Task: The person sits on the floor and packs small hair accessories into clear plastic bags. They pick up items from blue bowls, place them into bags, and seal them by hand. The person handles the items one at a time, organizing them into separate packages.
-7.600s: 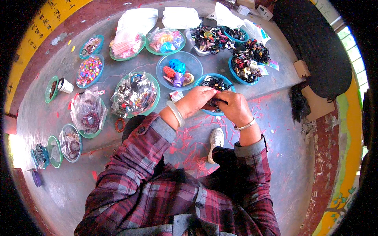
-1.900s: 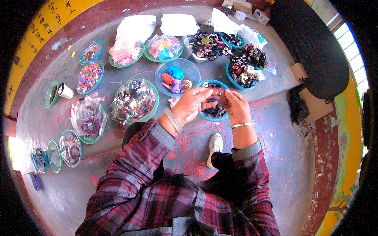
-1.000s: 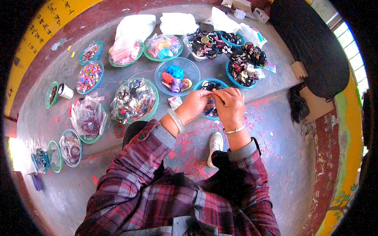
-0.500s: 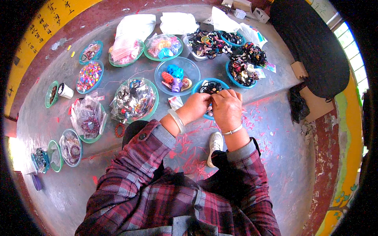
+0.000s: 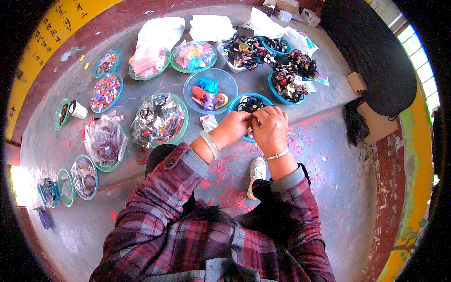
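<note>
Both my hands meet over a blue basin (image 5: 230, 107) that holds black cords or hair ties (image 5: 249, 103). My left hand (image 5: 235, 126), with a pale bangle (image 5: 210, 144) on its wrist, has its fingers pinched together. Against it, the bent fingers of my right hand (image 5: 271, 128) are closed too, and a thin bangle (image 5: 277, 154) circles that wrist. What the fingertips hold is too small and covered to make out. A clear blue basin (image 5: 188, 91) with blue, red and purple pieces (image 5: 210, 94) stands just beyond my left hand.
Left of my hands sits a green basin (image 5: 184, 127) of bagged small items, with a basin of colourful beads (image 5: 107, 91) farther off. Beyond are white bags (image 5: 162, 33) and a heap of dark hair ties (image 5: 244, 51). Red scraps (image 5: 225, 185) litter the floor near my shoe (image 5: 257, 174).
My hands stay together over the blue basin, with only a slight shift of the fingers. The whole view has moved a tiny bit; the basins stand as before.
</note>
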A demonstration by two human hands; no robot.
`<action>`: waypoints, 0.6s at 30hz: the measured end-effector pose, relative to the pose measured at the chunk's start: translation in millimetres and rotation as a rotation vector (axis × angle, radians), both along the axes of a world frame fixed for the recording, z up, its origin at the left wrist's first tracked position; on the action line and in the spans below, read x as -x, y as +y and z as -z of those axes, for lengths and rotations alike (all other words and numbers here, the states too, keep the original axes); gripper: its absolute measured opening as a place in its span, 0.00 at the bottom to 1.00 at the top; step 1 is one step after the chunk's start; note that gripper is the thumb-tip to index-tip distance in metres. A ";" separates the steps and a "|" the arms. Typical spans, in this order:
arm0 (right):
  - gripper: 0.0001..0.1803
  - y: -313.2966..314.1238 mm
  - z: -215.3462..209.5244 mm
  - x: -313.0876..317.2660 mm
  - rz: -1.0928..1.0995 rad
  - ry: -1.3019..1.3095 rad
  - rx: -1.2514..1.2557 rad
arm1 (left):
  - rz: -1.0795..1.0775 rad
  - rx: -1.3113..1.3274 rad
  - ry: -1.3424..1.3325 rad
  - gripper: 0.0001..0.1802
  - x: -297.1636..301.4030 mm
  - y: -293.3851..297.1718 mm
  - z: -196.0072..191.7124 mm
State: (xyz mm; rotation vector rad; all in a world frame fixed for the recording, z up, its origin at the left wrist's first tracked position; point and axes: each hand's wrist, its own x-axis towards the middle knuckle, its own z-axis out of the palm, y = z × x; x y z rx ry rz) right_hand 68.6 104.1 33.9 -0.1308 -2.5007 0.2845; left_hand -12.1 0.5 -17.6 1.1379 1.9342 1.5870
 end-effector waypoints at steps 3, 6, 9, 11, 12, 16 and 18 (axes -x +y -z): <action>0.02 -0.6 -2.0 -0.8 -0.007 -0.012 -0.004 | 0.016 0.104 0.014 0.09 1.4 -1.4 -1.5; 0.03 -0.6 -1.4 -1.0 -0.006 -0.027 -0.016 | -0.021 0.124 0.100 0.09 0.6 -0.4 -0.9; 0.03 0.0 0.5 -0.6 -0.001 -0.039 -0.018 | -0.018 0.114 0.106 0.09 0.6 0.4 1.3; 0.03 0.5 1.1 -0.7 0.002 -0.046 -0.016 | -0.019 0.111 0.135 0.09 0.0 -0.2 -1.0; 0.03 0.3 1.1 -0.6 0.003 -0.049 -0.015 | -0.020 0.110 0.150 0.09 -0.3 -0.8 -2.4; 0.03 0.3 0.8 -1.1 -0.004 -0.046 -0.002 | -0.025 0.096 0.131 0.09 -0.4 -0.6 0.3; 0.03 1.0 1.2 -1.1 -0.008 -0.034 -0.001 | -0.030 0.103 0.134 0.09 -0.8 -0.7 -0.3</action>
